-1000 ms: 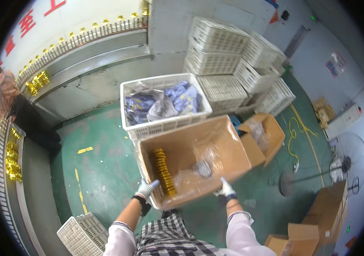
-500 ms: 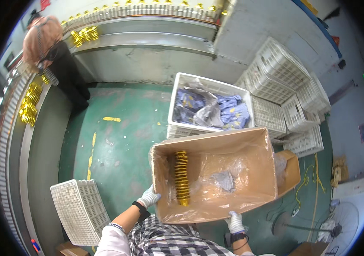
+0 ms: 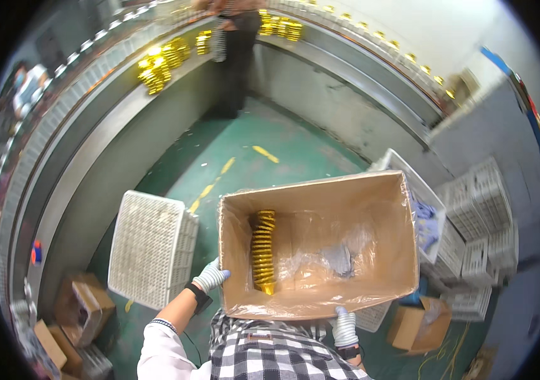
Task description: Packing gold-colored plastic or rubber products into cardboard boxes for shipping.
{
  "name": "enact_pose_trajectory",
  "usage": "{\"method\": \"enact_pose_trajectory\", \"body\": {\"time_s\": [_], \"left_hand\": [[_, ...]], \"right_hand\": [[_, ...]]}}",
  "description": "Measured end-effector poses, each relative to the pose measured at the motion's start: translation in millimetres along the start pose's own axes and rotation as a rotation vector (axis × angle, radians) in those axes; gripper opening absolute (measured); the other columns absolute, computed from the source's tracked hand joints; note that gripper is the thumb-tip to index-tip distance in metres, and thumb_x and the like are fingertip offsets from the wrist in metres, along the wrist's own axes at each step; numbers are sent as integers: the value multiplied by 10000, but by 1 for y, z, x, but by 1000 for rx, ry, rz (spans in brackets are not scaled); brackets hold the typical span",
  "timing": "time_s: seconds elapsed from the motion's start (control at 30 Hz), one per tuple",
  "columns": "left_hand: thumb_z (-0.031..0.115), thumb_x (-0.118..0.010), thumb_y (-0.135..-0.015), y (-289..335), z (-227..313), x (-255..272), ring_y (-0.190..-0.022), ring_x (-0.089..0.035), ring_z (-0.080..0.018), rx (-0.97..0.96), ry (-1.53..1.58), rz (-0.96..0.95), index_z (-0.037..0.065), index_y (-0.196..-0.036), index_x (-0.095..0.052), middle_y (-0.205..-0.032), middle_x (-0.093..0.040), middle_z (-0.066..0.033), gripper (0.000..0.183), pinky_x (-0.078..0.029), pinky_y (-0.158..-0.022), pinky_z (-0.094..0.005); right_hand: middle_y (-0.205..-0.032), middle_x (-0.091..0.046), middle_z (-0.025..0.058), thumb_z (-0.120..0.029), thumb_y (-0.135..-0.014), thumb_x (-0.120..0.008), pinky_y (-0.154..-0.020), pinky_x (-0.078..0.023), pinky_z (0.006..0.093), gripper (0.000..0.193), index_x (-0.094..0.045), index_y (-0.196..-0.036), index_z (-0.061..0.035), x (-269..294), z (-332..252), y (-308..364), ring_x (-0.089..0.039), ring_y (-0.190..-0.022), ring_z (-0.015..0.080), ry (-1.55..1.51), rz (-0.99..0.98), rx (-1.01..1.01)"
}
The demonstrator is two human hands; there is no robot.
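Between my two hands I carry a large open cardboard box (image 3: pixel 336 202) with a clear plastic liner. My left hand (image 3: pixel 211 276), in a white striped glove, is closed on the box's left side near the front corner. My right hand (image 3: pixel 345 328), gloved the same way, grips the near lower edge, with part of its fingers hidden under the box. Inside, a column of nested shiny gold ring-like parts (image 3: pixel 263 253) lies along the left wall. A crumpled grey piece, perhaps a glove or cloth (image 3: pixel 339 261), lies on the liner towards the right.
A white plastic crate (image 3: pixel 146 247) sits on the floor at left. Behind my box's right side is a white crate holding blue cloth (image 3: pixel 426 221), near stacked crates (image 3: pixel 479 196). A smaller open carton (image 3: pixel 412 326) stands lower right. A person (image 3: pixel 238 63) stands by the conveyor line.
My view has turned left, with the box still in both hands. The blue-cloth crate has shifted right, partly behind the box; the white crate at left now appears closer to the box.
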State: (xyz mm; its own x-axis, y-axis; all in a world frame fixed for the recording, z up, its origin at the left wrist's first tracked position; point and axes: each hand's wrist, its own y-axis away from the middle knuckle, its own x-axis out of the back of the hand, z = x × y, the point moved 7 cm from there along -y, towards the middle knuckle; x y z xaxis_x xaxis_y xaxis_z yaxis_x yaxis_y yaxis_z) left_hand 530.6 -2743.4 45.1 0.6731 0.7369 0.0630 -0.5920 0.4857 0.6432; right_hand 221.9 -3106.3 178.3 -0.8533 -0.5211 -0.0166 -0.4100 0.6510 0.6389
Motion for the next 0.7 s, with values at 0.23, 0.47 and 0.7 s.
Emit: {"method": "enact_pose_trajectory", "body": {"time_s": [0.23, 0.47, 0.7], "left_hand": [[57, -657, -849, 143, -121, 174, -1147, -635, -240, -28, 239, 451, -9, -1476, -460, -1251, -683, -152, 661, -514, -997, -357], [-14, -640, -829, 286, -204, 278, -1102, -642, -241, -10, 331, 847, -20, -1416, -522, -1250, -671, -114, 599, -537, -968, -358], [78, -701, -798, 366, -374, 339, -1046, -695, -323, 298, 255, 1165, -36, -1331, -594, -1164, -725, -194, 555, -545, -945, -390]], "right_hand": [[-1044, -687, 111, -156, -911, -628, -827, -569, 381, 291, -658, -1117, 46, -213, 48, 13, -662, -932, 238, 158, -429, -113], [-840, -669, 94, -203, -882, -671, -701, -550, 374, 206, -683, -950, -9, -394, 150, 20, -685, -824, 207, 559, -645, -183], [-1081, -669, 152, -212, -919, -664, -761, -593, 435, 332, -631, -1163, 11, -550, 286, 47, -668, -952, 264, 725, -884, -380]]}}
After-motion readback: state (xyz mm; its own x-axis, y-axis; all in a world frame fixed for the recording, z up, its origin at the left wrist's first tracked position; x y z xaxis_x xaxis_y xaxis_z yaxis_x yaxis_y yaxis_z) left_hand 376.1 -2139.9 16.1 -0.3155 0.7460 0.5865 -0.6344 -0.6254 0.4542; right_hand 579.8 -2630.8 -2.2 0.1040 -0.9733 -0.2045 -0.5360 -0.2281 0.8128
